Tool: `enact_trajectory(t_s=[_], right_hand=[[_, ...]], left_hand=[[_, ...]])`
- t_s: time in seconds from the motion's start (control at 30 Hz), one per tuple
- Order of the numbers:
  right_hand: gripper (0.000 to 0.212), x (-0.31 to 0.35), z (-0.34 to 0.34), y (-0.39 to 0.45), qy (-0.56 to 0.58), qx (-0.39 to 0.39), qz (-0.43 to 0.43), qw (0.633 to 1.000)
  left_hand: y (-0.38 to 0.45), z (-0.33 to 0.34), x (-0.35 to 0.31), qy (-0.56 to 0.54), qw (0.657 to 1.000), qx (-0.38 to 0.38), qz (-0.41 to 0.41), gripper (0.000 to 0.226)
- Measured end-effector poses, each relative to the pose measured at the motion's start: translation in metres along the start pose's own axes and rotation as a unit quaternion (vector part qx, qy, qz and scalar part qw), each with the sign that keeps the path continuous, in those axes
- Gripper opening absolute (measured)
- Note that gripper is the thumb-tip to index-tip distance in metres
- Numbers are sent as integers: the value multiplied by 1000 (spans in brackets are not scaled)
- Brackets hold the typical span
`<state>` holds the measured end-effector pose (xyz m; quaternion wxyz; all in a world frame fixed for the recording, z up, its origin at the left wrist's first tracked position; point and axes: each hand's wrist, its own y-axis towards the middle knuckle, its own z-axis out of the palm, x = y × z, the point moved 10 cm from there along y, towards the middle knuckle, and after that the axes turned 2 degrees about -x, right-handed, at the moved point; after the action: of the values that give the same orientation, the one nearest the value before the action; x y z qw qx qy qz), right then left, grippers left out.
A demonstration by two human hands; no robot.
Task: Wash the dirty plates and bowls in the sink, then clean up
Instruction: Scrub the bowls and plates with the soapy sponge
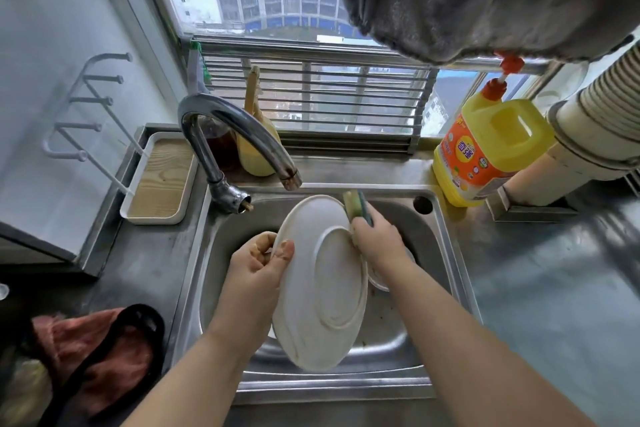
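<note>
Nearest, on the bench to the left, lies a pink cloth [93, 354] with a black strap across it. Over the steel sink [446, 253] the left hand [258, 265] grips the rim of a white plate [320, 282], thumb on the underside facing up and fingers curled behind, holding it tilted on edge. The right hand [375, 239] is clenched round a yellow-green sponge [358, 206], which touches the plate's far edge. This looks like the scrubbing step, with the plate's back being wiped. Another dish [381, 282] waits in the sink below the right wrist. Next the plate probably needs turning, then rinsing under the tap [239, 135], which shows no running water. Beyond stands a yellow detergent bottle [488, 146] at the window.
</note>
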<state>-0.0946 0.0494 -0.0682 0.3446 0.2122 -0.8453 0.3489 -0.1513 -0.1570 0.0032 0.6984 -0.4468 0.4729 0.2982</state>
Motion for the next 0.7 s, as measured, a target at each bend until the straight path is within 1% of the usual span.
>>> enact_trajectory(t_s=[0.07,0.1,0.17,0.23,0.27,0.3,0.33,0.37,0.43,0.5,0.57,0.6,0.63,0.67,0.7], right_hand=[[47,-35,12,0,117,23,54,991],[43,-52,20,-6,177,28,80,981],[37,-79,43,-20,307,57,151,938],[35,-92,62,-31,388,81,217,892],[36,-95,66,-32,412,79,235,877],[38,-95,65,-29,430,68,225,871],[39,-91,58,-22,435,45,199,877],[41,-84,45,-13,429,17,158,889],[50,-59,8,0,375,-25,70,924],[53,-23,-19,4,291,-7,-15,957],[55,15,-29,-3,209,43,-105,971],[56,31,-28,-9,165,55,-143,974],[56,44,-27,-16,102,52,-175,978],[56,52,-25,-21,23,30,-196,980],[57,58,-22,-27,-59,-5,-219,974]], left_hand=[[-3,-6,-5,-25,999,-24,7,16],[-5,-7,-6,-31,999,-35,12,15],[-12,-9,-5,-33,998,-52,25,20],[-18,-9,-1,-40,996,-69,30,18],[-20,-9,1,-43,996,-72,30,17],[-21,-9,3,-47,996,-69,25,15],[-20,-8,4,-53,997,-57,15,13],[-18,-7,6,-61,997,-37,-6,14],[-13,0,11,-65,995,30,-66,20],[-5,4,15,-40,989,78,-118,23],[7,3,15,-14,987,77,-144,22],[13,3,13,-9,987,69,-148,21],[19,5,10,-8,987,61,-148,20],[24,6,8,-9,989,49,-142,19],[27,6,7,-12,991,35,-132,19]])
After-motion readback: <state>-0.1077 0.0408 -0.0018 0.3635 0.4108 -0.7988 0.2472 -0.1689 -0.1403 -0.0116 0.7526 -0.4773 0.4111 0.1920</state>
